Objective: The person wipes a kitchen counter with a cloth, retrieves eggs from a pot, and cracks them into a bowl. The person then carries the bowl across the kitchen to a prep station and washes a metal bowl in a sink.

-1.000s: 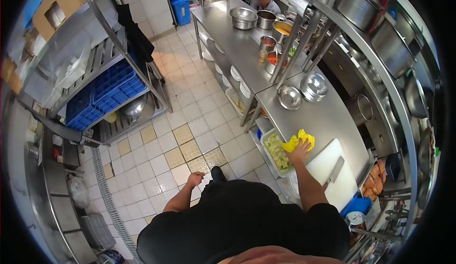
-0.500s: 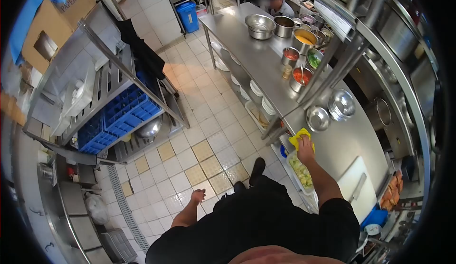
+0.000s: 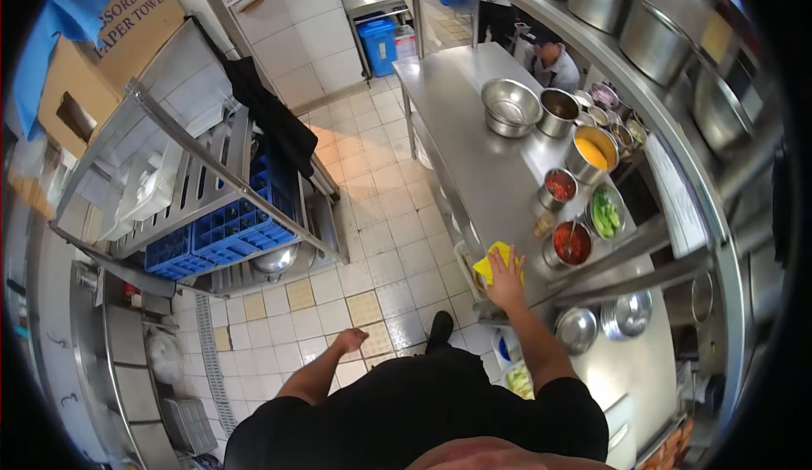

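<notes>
Resting the right hand (image 3: 507,282) on the yellow cloth (image 3: 484,272), at the left edge of the surface (image 3: 474,165), spreading the fingers apart rather than clamping. Holding the left hand (image 3: 349,340) above the floor (image 3: 381,216), well to the left of the right hand, bending the fingers, but not showing clearly whether they are closing fully. Having near the right hand, to its right and slightly beyond, a pot of red food (image 3: 573,242) with a utensil in it and a small jar (image 3: 545,222). Reaching farther beyond, seeing chopped red food (image 3: 559,186), a bowl of greens (image 3: 605,213) and a pot of yellow liquid (image 3: 592,155), then a dark-filled pot (image 3: 558,113) beside a large bowl (image 3: 511,106). Facing a person (image 3: 556,71) past these. Seeing metal bowls (image 3: 577,329) to the right of the hand and nearer the body, and below it, a partly hidden container of pale green food (image 3: 518,380). Looking far left of both hands, seeing blue crates (image 3: 241,226) on a rack (image 3: 190,174).
</notes>
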A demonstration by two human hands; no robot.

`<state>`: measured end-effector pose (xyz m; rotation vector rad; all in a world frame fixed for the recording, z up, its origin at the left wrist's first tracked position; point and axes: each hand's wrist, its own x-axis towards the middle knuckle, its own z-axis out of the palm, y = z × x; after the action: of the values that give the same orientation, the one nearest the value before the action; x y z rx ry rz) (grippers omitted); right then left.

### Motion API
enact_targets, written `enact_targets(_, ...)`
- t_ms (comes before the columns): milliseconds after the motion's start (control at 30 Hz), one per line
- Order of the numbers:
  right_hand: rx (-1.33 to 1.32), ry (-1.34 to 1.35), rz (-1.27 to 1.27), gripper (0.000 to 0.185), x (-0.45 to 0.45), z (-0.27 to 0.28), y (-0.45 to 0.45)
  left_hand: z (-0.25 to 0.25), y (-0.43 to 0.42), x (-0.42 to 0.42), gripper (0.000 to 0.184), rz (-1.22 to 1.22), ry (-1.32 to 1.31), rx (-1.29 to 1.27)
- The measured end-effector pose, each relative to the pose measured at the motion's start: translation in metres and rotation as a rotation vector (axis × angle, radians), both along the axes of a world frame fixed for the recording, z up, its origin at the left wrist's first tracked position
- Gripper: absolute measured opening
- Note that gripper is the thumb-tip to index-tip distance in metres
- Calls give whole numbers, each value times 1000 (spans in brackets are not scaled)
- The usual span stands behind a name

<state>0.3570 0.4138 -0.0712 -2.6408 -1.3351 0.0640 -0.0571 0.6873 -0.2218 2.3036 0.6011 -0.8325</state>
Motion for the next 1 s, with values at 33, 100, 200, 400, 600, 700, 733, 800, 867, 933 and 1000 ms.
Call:
enact_targets(33, -27, 36, -9, 82, 12, -2, 16, -11, 18, 6, 43, 7, -81, 10)
enact_targets(100, -7, 46, 9, 79, 38, -15, 48, -2, 33, 26, 45, 274, -83, 3)
enact_targets(200, 45, 70, -14, 77, 67, -27, 94, 17, 45, 56, 51, 663, -63, -60)
enact_targets(400, 62, 74, -61, 75, 119, -32, 184, 11, 72, 65, 48, 813, -23, -34)
enact_targets(600, 9, 41, -98, 80, 165, -32, 277, -30, 106, 14, 29, 485, 278, -30)
enact_targets(700, 3, 35, -127, 81, 185, -29, 323, -41, 129, 13, 39, 807, 398, -102)
enact_targets(733, 6, 33, -141, 81, 192, -27, 338, -51, 143, 12, 42, 815, 398, -120)
enact_targets(800, 16, 32, -139, 81, 205, -22, 366, -44, 172, 43, 42, 943, 436, -201)
enact_targets(867, 40, 7, -137, 80, 220, -25, 388, -54, 226, 75, 30, 368, 273, -51)
enact_targets(933, 90, -36, -134, 80, 234, -35, 416, -59, 287, 129, 32, -27, 95, 131)
enact_targets(1000, 80, -61, -150, 80, 248, -35, 447, -66, 350, 177, 37, 206, -233, 135)
